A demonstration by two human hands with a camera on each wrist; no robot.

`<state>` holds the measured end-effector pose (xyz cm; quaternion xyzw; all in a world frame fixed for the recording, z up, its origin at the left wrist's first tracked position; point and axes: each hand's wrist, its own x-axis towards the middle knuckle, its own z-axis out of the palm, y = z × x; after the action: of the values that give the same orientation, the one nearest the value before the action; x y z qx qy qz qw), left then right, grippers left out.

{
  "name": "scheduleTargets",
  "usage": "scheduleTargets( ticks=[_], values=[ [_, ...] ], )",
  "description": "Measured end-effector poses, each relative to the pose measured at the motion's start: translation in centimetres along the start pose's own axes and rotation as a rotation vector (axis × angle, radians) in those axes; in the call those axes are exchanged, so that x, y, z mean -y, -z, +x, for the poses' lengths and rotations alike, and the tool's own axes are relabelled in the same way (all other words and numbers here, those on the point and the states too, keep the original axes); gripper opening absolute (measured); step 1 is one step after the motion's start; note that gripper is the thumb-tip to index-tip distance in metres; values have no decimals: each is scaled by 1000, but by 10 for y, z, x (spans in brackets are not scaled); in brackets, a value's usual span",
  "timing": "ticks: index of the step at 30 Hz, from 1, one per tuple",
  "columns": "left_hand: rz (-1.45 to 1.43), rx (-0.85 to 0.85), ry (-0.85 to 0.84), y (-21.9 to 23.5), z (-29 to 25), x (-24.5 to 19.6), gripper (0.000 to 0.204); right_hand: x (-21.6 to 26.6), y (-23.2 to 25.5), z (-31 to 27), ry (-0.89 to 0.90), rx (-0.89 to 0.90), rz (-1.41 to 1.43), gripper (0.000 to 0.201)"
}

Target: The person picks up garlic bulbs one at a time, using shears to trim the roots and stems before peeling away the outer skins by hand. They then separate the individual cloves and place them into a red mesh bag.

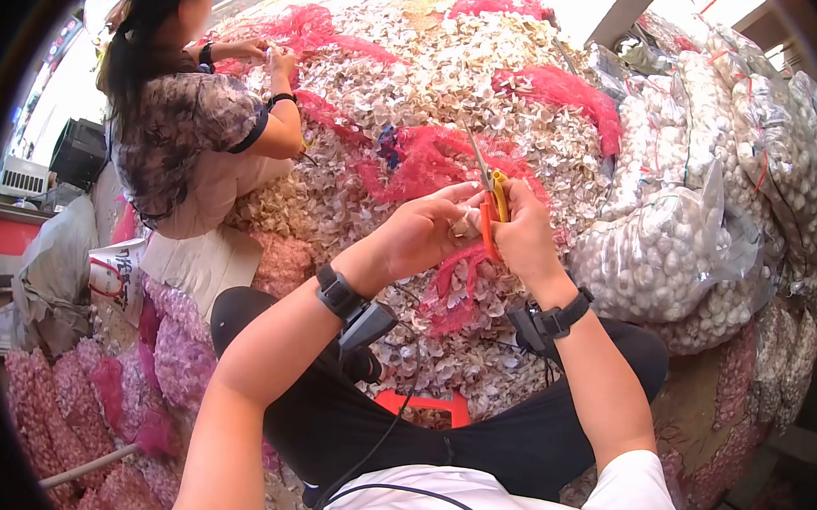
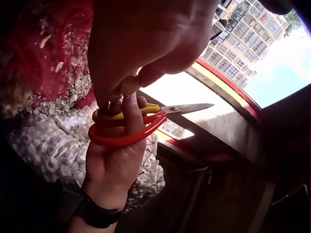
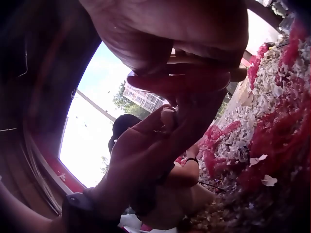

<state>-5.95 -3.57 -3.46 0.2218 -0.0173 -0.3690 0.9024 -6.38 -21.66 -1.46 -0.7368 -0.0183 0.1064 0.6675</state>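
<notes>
My right hand [image 1: 527,234] holds a pair of scissors [image 1: 488,227] with one orange-red and one yellow handle. Fingers pass through the handles in the left wrist view, where the blades [image 2: 187,108] lie close together. Those blades point away from me over the heap. Beside it, my left hand [image 1: 419,229] pinches a small pale piece of garlic [image 3: 168,119] between thumb and fingers, mostly hidden by them. Both hands meet above a pink-red mesh net [image 1: 442,164] and a large heap of dry garlic skins [image 1: 420,59].
Another person [image 1: 189,101] sits at the left of the heap, hands raised together. Clear plastic bags of garlic bulbs [image 1: 651,260] are piled on the right. Pink mesh sacks [image 1: 71,421] fill the lower left. A red stool edge [image 1: 460,410] shows between my legs.
</notes>
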Motion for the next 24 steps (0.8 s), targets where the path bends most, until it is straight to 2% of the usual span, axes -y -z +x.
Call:
scheduleTargets(
  ticks=[4,6,10,12,16,21,24],
  values=[
    [-28,28,19,6,0,2,52,0,0,1,28,-42,-113,32],
    [-3,-184,12,-5,-1,1,47,0,2,4,-18,-46,31,31],
    [83,-183,33,0,-1,3,39,-8,9,8,36,-75,49,28],
    [265,-305,-29,-10,-3,5,33,-2,10,7,-12,-69,152,26],
    [207,-324,-75,-11,-3,3,32,7,7,5,-2,-96,120,25],
    [144,-175,29,-8,-4,-9,34,1,10,7,63,34,-42,28],
    [244,-227,41,-19,-6,-7,34,6,9,3,37,24,-88,30]
  ],
)
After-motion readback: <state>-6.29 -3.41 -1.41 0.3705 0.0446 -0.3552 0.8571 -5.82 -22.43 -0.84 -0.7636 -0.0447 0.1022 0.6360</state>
